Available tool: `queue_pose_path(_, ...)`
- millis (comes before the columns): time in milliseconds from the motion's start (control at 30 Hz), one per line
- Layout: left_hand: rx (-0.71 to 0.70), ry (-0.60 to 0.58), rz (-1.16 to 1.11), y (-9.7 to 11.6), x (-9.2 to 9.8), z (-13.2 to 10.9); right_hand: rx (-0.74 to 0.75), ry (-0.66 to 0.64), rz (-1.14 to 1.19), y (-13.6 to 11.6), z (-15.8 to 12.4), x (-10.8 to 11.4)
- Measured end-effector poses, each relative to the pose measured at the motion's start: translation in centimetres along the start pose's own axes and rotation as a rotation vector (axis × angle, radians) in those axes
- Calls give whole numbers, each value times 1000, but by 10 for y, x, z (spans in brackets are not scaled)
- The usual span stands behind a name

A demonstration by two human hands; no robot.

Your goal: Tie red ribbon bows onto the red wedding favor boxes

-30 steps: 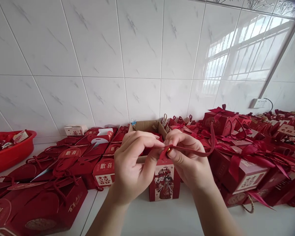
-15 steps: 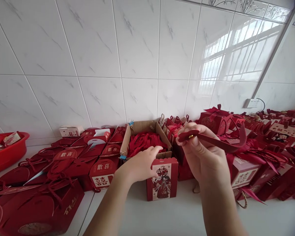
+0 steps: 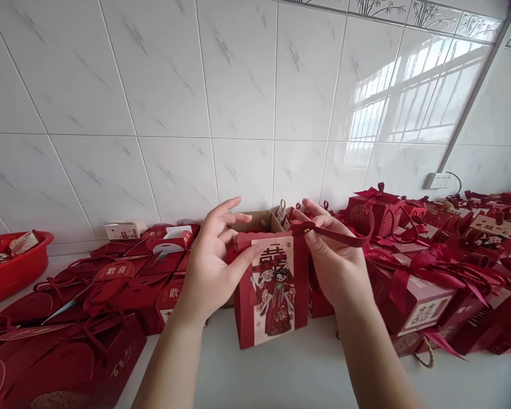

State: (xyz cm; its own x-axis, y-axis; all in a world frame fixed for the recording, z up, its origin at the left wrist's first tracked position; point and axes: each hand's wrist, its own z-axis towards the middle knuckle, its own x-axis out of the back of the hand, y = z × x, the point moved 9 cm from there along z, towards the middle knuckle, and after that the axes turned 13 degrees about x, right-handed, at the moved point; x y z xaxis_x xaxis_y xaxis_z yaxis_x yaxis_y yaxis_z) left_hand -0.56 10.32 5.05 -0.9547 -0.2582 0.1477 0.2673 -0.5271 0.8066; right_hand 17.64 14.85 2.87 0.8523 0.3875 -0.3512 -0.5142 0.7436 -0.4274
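A small red gift box (image 3: 272,289) printed with a cartoon bride and groom is lifted off the white counter (image 3: 306,375), close to me. My left hand (image 3: 210,267) grips its left side, thumb on the front face and fingers spread behind. My right hand (image 3: 330,255) pinches a dark red ribbon (image 3: 344,236) with a small gold bead at its end, held at the box's top right corner. The ribbon trails off to the right.
A brown cardboard carton (image 3: 259,218) stands behind the box. Flat red box blanks (image 3: 123,272) and a larger red bag (image 3: 80,358) lie on the left, by a red basin (image 3: 12,267). Finished ribboned boxes (image 3: 426,284) crowd the right. A tiled wall rises behind.
My left hand left the ribbon, reached to the box and picked it up toward me. My right hand kept the ribbon and brought it down to the box's top.
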Motion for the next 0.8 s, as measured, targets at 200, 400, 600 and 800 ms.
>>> queue_pose_path(200, -133, 162, -144, 23, -1, -16, 161, 127, -167, -10, -7, -1)
queue_pose_path(400, -6, 162, -168, 15, -10, -18, 316, 220, -319, -32, -11, 3)
queue_pose_path(600, 33, 97, -5, 11, -20, -19, 311, 272, -267, -36, -11, 8)
queue_pose_path(800, -70, 247, 16, 21, -1, -20, -190, 229, 53, 1, -9, 8)
